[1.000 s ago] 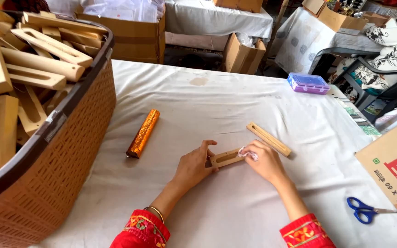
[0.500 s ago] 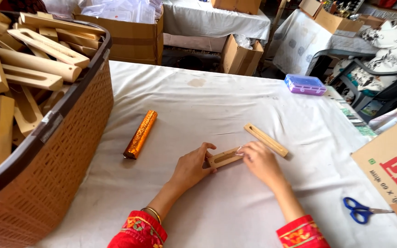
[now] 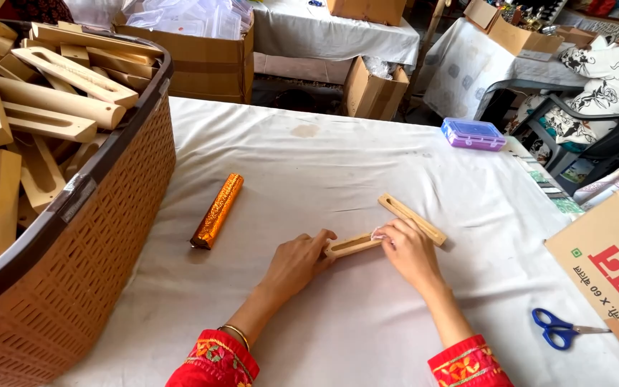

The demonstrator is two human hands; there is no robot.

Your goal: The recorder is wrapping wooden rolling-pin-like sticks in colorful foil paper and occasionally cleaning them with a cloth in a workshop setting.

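Hands unmoved: both hands' fingers (image 3: 324, 240) grasp wooden block (image 3: 352, 246); printed carton (image 3: 610, 279) right.

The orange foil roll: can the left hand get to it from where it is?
Probably yes. The orange foil roll lies in the open on the white tablecloth, with only bare cloth between it and the left hand, though that hand now steadies a wooden piece.

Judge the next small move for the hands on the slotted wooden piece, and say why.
Probably the right hand should press the small clear bit at its fingertips onto the wooden piece, while the left hand steadies the other end. Both hands already rest on it, flat on the white tablecloth.
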